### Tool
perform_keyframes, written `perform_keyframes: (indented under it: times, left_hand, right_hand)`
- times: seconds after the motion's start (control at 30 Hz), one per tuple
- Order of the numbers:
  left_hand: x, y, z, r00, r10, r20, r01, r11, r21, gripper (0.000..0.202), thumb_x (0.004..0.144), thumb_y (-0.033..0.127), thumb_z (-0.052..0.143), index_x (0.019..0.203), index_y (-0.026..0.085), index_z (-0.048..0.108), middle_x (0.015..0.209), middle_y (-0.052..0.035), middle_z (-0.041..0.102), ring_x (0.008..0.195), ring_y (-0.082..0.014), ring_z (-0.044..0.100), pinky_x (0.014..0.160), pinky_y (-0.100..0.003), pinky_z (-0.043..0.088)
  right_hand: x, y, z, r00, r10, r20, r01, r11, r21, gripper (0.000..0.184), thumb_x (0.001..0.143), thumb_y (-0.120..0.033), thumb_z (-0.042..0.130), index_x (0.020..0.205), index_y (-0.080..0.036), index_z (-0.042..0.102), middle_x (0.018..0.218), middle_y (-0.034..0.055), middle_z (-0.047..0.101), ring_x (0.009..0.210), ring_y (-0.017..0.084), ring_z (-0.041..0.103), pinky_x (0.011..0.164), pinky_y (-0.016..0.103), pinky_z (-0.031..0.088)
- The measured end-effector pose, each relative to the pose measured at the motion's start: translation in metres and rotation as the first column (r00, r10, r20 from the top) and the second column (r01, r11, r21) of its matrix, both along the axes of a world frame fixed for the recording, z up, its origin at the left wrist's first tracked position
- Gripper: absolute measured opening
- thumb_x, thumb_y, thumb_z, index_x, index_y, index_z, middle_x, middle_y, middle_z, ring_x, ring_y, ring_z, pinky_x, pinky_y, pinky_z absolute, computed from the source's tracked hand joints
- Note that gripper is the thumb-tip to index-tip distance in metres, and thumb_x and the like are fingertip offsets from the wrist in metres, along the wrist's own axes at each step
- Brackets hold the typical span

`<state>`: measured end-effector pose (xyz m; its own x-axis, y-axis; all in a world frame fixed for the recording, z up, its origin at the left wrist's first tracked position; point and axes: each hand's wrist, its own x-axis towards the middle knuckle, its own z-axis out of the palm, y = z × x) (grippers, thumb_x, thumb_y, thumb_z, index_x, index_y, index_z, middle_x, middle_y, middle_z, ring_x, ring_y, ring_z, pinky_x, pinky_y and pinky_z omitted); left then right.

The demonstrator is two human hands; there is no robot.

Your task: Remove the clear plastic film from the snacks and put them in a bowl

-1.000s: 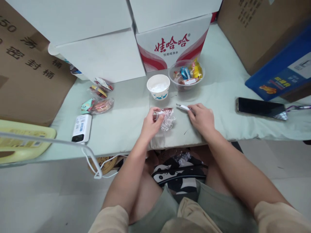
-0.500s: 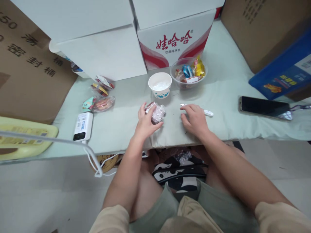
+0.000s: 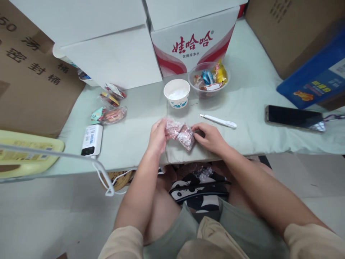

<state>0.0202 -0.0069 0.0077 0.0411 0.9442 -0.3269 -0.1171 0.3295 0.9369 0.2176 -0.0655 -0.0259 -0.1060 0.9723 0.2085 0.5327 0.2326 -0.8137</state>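
My left hand (image 3: pixel 158 137) pinches the left end of a reddish-brown lump wrapped in clear plastic film (image 3: pixel 186 137), near the table's front edge. The film is crinkled and narrows in the middle, so it shows as two bunches; I cannot tell whether one piece or two are inside. On its right side, the curled fingers of my right hand (image 3: pixel 210 138) grip the edge of the wrap. Just beyond my right hand lies a slim white utility knife (image 3: pixel 218 121). Behind the lump stands a white paper cup (image 3: pixel 177 102) with blue leaf print and something whitish inside.
A clear plastic bowl (image 3: pixel 196 94) of wrapped snacks stands beside the cup, before a white and red carton (image 3: pixel 195 46). Several snack packets (image 3: pixel 114 115) and a white power bank (image 3: pixel 92 140) lie left. A phone (image 3: pixel 293 118) lies right, near a blue box (image 3: pixel 309 79).
The wrapped lump has moved right and toward me, its film now drawn out between both hands. My right hand has left the knife and closed on the wrap.
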Motion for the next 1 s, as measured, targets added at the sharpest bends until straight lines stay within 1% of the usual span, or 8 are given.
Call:
perform_keyframes:
  times: [0.1, 0.23, 0.4, 0.5, 0.67, 0.77, 0.87, 1.0]
  left_hand:
    - [-0.002, 0.005, 0.003, 0.994, 0.091, 0.068, -0.083, 0.991, -0.107, 0.019, 0.088, 0.036, 0.059, 0.086, 0.017, 0.061, 0.067, -0.0006, 0.066, 0.051, -0.0125, 0.061, 0.048, -0.023, 0.051]
    - [-0.011, 0.013, 0.003, 0.984, 0.176, 0.041, -0.17, 0.979, -0.111, 0.021, 0.088, 0.038, 0.057, 0.086, 0.017, 0.059, 0.065, -0.0001, 0.066, 0.05, -0.0118, 0.062, 0.048, -0.021, 0.05]
    - [-0.018, 0.017, -0.004, 0.995, 0.089, -0.045, -0.092, 0.993, -0.077, 0.021, 0.088, 0.039, 0.058, 0.088, 0.019, 0.06, 0.067, -0.0002, 0.067, 0.053, -0.0122, 0.063, 0.053, -0.022, 0.051]
    - [-0.02, 0.023, -0.008, 0.978, 0.161, -0.131, -0.158, 0.987, 0.031, 0.022, 0.089, 0.041, 0.059, 0.084, 0.019, 0.06, 0.071, 0.0002, 0.064, 0.057, -0.0108, 0.062, 0.057, -0.022, 0.051]
    - [-0.029, 0.028, -0.005, 0.942, 0.262, -0.21, -0.197, 0.938, 0.286, 0.025, 0.091, 0.046, 0.058, 0.082, 0.022, 0.06, 0.071, 0.0018, 0.058, 0.06, -0.01, 0.057, 0.055, -0.019, 0.044]
    - [-0.031, 0.021, -0.001, 0.899, 0.192, -0.394, -0.056, 0.942, 0.332, 0.035, 0.09, 0.042, 0.06, 0.063, 0.021, 0.052, 0.054, 0.0041, 0.047, 0.05, -0.0101, 0.045, 0.049, -0.021, 0.035]
    - [-0.021, 0.005, 0.0, 0.841, -0.103, -0.53, 0.25, 0.944, 0.213, 0.044, 0.089, 0.043, 0.059, 0.053, 0.02, 0.048, 0.046, 0.0029, 0.047, 0.045, -0.0107, 0.042, 0.049, -0.025, 0.032]
    - [0.004, -0.015, 0.001, 0.804, -0.297, -0.516, 0.444, 0.876, 0.188, 0.029, 0.084, 0.043, 0.065, 0.068, 0.02, 0.058, 0.058, 0.002, 0.059, 0.053, -0.0124, 0.052, 0.055, -0.025, 0.039]
  right_hand:
    - [0.002, -0.001, 0.006, 0.999, -0.022, -0.049, 0.023, 0.999, 0.029, 0.007, 0.079, -0.021, 0.053, 0.081, -0.024, 0.059, 0.096, 0.0062, 0.074, 0.098, 0.026, 0.069, 0.091, 0.042, 0.051]
    - [0.011, 0.005, 0.005, 0.952, -0.224, -0.211, 0.242, 0.968, 0.061, 0.014, 0.073, -0.02, 0.051, 0.086, -0.024, 0.056, 0.083, 0.0023, 0.066, 0.082, 0.021, 0.063, 0.082, 0.038, 0.051]
    - [0.023, 0.008, 0.005, 0.857, -0.434, -0.277, 0.444, 0.896, -0.031, 0.023, 0.072, -0.017, 0.044, 0.085, -0.024, 0.062, 0.077, 0.001, 0.058, 0.076, 0.019, 0.059, 0.077, 0.036, 0.05]
    - [0.023, 0.005, 0.009, 0.808, -0.517, -0.283, 0.544, 0.839, 0.02, 0.015, 0.069, -0.017, 0.044, 0.061, -0.023, 0.055, 0.083, 0.0046, 0.062, 0.086, 0.022, 0.062, 0.088, 0.041, 0.049]
    - [0.026, 0.002, 0.013, 0.808, -0.493, -0.324, 0.509, 0.86, -0.039, 0.012, 0.071, -0.018, 0.044, 0.065, -0.024, 0.053, 0.095, 0.005, 0.072, 0.098, 0.025, 0.066, 0.094, 0.044, 0.049]
    - [0.028, 0.001, 0.011, 0.835, -0.426, -0.349, 0.404, 0.905, -0.138, 0.022, 0.081, -0.025, 0.046, 0.098, -0.024, 0.061, 0.095, 0.0047, 0.074, 0.089, 0.024, 0.068, 0.085, 0.041, 0.052]
    - [0.026, -0.001, 0.008, 0.89, -0.377, -0.257, 0.323, 0.918, -0.229, 0.046, 0.085, -0.039, 0.055, 0.129, -0.023, 0.053, 0.104, 0.0073, 0.074, 0.066, 0.02, 0.064, 0.069, 0.038, 0.051]
    - [0.018, -0.008, 0.008, 0.951, -0.298, 0.077, 0.306, 0.945, -0.119, 0.036, 0.077, -0.035, 0.068, 0.11, -0.021, 0.07, 0.091, 0.0067, 0.072, 0.061, 0.018, 0.058, 0.065, 0.035, 0.047]
